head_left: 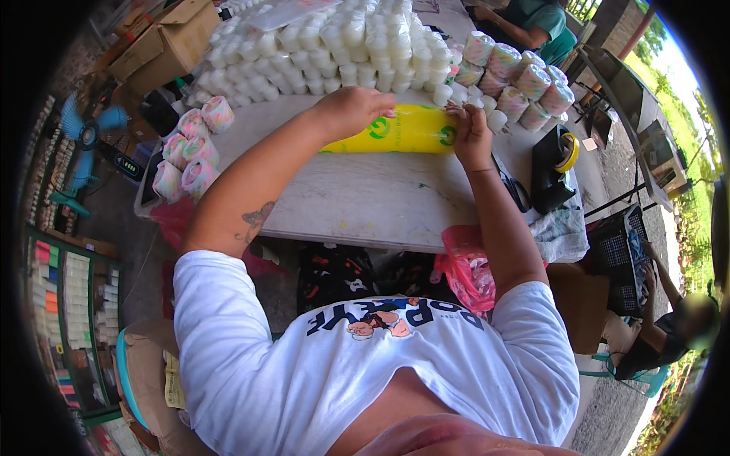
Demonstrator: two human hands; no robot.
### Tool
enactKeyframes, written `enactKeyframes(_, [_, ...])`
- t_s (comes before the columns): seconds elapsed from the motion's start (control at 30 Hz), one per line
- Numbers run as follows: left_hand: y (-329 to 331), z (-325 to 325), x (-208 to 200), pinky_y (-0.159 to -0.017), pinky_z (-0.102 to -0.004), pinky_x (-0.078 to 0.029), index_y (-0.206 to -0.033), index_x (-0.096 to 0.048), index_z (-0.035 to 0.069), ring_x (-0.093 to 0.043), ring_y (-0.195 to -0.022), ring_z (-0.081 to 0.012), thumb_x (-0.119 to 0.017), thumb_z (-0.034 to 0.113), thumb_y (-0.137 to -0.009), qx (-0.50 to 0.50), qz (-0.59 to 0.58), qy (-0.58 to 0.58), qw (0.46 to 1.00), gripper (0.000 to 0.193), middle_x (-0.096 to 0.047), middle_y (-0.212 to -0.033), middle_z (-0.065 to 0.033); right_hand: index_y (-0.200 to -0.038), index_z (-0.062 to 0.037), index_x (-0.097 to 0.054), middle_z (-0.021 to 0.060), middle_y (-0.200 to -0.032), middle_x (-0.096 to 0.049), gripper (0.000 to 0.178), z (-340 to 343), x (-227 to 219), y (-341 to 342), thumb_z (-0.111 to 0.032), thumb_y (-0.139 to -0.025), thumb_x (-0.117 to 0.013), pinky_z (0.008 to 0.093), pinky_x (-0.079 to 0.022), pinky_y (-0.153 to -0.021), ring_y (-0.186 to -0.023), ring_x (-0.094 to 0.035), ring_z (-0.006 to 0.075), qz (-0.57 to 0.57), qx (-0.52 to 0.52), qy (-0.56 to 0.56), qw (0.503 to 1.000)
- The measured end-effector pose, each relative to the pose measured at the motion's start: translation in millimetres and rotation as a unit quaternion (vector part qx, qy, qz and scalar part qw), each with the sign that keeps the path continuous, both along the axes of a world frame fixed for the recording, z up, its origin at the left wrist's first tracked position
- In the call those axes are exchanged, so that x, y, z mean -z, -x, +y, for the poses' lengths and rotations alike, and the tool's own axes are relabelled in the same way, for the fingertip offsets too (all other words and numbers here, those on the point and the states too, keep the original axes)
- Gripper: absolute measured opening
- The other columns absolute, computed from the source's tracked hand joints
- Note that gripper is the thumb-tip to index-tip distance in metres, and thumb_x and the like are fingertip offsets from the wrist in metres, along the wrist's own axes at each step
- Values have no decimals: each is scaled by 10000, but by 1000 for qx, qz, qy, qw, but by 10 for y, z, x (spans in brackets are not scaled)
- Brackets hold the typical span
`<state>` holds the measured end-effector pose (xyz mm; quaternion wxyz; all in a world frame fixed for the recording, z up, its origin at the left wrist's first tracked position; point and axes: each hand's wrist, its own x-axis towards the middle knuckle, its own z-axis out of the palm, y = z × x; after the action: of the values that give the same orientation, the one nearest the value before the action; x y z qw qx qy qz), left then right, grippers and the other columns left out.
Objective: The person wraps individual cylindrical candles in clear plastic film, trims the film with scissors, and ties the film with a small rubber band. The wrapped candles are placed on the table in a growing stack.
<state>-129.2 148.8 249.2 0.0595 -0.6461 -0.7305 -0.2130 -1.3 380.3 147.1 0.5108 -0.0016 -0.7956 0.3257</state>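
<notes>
A long, shiny yellow plastic-wrapped bundle (414, 131) with green printed marks lies crosswise on the table, just in front of the white stack. Its left part is hidden behind my left hand (356, 114), whose bent fingers are closed at the upper edge. At the other end, my right hand (474, 135) pinches the plastic between thumb and fingers. What is inside the wrap cannot be seen. Several small white spools (475, 97) stand loose just beyond my right hand.
White spools (334, 49) are piled high along the far side. Multicoloured wrapped rolls (513, 76) stand at the right, more rolls (199, 140) at the left. Yellow tape (567, 152) sits on a black holder (549, 178) beside scissors (517, 190). Other people (532, 34) sit nearby.
</notes>
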Motion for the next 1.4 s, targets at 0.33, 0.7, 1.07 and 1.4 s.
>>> enactKeyframes(0.33, [167, -71, -81, -766, -346, -472, -956, -627, 25, -602, -848, -271, -601, 101, -861, -43, -48, 104, 993, 124, -605, -914, -119, -1017, -20, -503, 127, -922, -683, 82, -64, -99, -72, -69, -957, -476, 314, -517, -767, -899, -678, 238, -20, 51, -10, 998])
enactKeyframes(0.7, [265, -237, -52, -822, -339, -473, -949, -635, 26, -603, -897, -259, -596, 78, -855, -59, -44, 59, 996, 114, -579, -1112, -138, -1008, -15, -499, 131, -904, -681, 76, 4, -52, -50, -66, -959, -473, 313, -518, -769, -901, -679, 241, -6, 33, -2, 999])
enactKeyframes(1.07, [261, -292, -225, -733, -347, -476, -940, -615, 16, -633, -798, -242, -647, 125, -831, -67, -118, 91, 986, 157, -667, -845, -122, -1017, -15, -496, 121, -893, -683, 100, -35, -122, -72, -95, -970, -458, 314, -514, -775, -892, -676, 226, -7, 39, 16, 999])
enactKeyframes(1.4, [624, -188, -439, -687, -350, -483, -861, -626, 13, -626, -742, -257, -645, 106, -815, -170, -44, 77, 981, 105, -666, -819, -138, -1018, -21, -528, 114, -822, -691, 168, 70, -505, 190, -173, -968, -476, 320, -513, -714, -793, -692, 239, -145, 67, 33, 987])
